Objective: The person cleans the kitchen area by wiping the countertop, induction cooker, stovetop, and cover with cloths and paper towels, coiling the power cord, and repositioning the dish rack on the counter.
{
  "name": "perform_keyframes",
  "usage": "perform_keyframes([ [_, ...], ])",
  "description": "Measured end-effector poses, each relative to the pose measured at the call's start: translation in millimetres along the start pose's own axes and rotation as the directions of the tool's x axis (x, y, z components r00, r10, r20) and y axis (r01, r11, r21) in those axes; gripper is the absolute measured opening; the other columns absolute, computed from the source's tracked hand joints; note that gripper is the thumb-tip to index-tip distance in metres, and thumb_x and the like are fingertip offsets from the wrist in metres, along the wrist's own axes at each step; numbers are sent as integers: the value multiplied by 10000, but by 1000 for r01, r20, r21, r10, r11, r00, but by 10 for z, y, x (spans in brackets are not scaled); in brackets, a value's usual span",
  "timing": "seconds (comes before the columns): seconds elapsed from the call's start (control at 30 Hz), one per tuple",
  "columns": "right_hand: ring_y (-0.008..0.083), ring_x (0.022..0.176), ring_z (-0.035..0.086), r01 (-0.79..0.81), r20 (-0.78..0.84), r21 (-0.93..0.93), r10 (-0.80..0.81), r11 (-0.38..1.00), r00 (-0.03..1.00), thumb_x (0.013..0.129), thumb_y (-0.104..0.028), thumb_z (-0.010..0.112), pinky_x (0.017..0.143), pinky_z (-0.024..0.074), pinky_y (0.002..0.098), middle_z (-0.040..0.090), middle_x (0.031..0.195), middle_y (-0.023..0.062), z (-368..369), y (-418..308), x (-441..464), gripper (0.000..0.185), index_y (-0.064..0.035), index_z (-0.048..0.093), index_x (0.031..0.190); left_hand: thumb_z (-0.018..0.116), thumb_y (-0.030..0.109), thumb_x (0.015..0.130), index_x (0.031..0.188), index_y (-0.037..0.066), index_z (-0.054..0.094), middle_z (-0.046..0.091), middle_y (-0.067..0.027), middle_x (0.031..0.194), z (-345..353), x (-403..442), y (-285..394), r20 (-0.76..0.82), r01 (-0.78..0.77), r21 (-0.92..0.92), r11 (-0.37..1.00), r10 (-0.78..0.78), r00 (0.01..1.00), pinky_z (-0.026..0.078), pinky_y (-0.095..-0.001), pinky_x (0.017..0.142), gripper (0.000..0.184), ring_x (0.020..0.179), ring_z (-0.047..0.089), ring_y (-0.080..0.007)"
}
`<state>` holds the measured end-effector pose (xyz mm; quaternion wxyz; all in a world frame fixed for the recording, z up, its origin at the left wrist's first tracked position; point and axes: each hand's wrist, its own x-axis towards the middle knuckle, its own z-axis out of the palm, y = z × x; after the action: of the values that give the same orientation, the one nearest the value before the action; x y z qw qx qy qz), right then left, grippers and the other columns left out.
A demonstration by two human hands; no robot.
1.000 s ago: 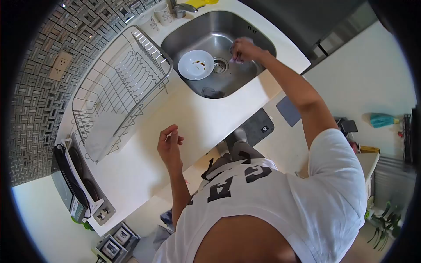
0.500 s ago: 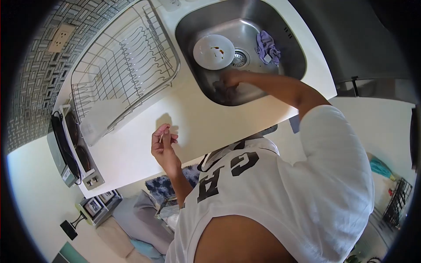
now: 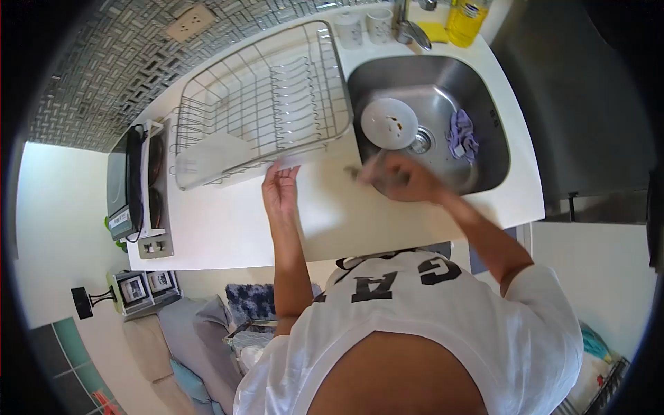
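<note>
My right hand [image 3: 401, 176] is over the near left edge of the steel sink [image 3: 498, 162], blurred by motion. Its fingers are closed round a thin, greyish thing whose blurred tip [image 3: 353, 172] sticks out to the left; I cannot make out its kind. Just beyond it, a white bowl [image 3: 377, 124] with brown stains sits in the sink beside the drain [image 3: 420, 142]. A crumpled purple cloth [image 3: 462, 136] lies to the right of the drain. At the front edge of the wire dish rack [image 3: 259, 90], my left hand [image 3: 280, 190] is open, fingers stretched forward, holding nothing visible.
Two white cups [image 3: 379, 26] stand behind the rack and sink, by the faucet [image 3: 415, 33]. A yellow sponge [image 3: 433, 32] and a yellow bottle [image 3: 468, 21] are at the back right. A black-topped appliance [image 3: 124, 183] stands at the counter's left end.
My right hand has come up from the sink bottom and moved left to its edge with the thin thing. My left hand has moved forward to the rack, its fingers straightening. The view has shifted.
</note>
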<state>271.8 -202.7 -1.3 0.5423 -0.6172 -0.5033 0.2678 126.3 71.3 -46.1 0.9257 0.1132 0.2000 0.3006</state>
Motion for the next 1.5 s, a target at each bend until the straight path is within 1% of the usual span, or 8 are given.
perform_keyframes([
  [0.1,246,1180,350,192,308,-349,-81,917,948,655,-251,656,1006,141,522,463,1186,77,755,-375,26,503,-159,469,1113,542,-87,697,1122,-4,445,476,-152,1183,64,101,-63,111,-35,25,999,32,993,320,-512,961,444,1096,456,-319],
  [0.67,233,1159,400,686,515,-398,-471,609,716,785,-253,547,1002,264,389,437,1228,100,1574,-148,135,423,-62,477,1155,453,-165,576,965,-119,487,551,-197,961,-833,-23,597,-68,14,26,1000,-12,998,440,-405,860,393,926,537,-304],
  [1.03,303,1163,380,383,121,-209,-365,900,923,784,-238,517,990,267,410,467,1194,147,1372,570,879,403,-73,500,1151,542,-140,541,678,-49,566,565,-137,670,-237,-1070,870,-274,-181,388,904,301,913,499,-305,668,166,650,562,-252],
  [1.17,265,1129,417,-106,-126,-557,42,824,991,780,-197,455,969,294,374,488,1172,125,790,483,1677,347,-104,537,1105,546,-92,558,691,-54,544,570,-141,728,-93,-1378,1131,-225,-263,535,803,435,872,494,-317,675,138,661,565,-254],
  [1.23,262,1070,454,160,-27,-907,-434,389,901,753,-99,451,923,336,343,511,1098,139,302,855,1948,325,-13,499,1063,543,-77,569,714,-60,538,572,-143,753,-114,-1610,1315,-153,-310,616,724,497,854,492,-318,675,147,661,564,-249],
  [1.33,315,1027,457,-150,-355,-734,-186,662,916,777,-67,448,892,344,371,494,1059,182,-288,1222,2147,231,26,465,988,539,-43,632,794,-57,525,564,-134,813,-154,-2022,1519,-217,-263,621,738,485,847,470,-287,670,163,709,562,-216],
  [1.4,339,1008,458,-204,-520,-642,-225,739,824,788,-78,459,881,348,373,480,1050,209,-279,945,2203,208,34,456,964,579,61,709,830,-37,519,545,-104,803,-235,-2281,1688,445,-572,814,102,525,726,435,-256,664,166,721,532,-169],
  [1.5,413,1098,374,-139,-588,-557,-271,819,762,840,-245,459,943,273,453,392,1160,280,378,570,1954,378,51,426,1072,634,174,732,800,-19,521,525,-71,754,-362,-2533,2079,443,-550,835,10,581,683,412,-240,657,234,708,500,-141],
])
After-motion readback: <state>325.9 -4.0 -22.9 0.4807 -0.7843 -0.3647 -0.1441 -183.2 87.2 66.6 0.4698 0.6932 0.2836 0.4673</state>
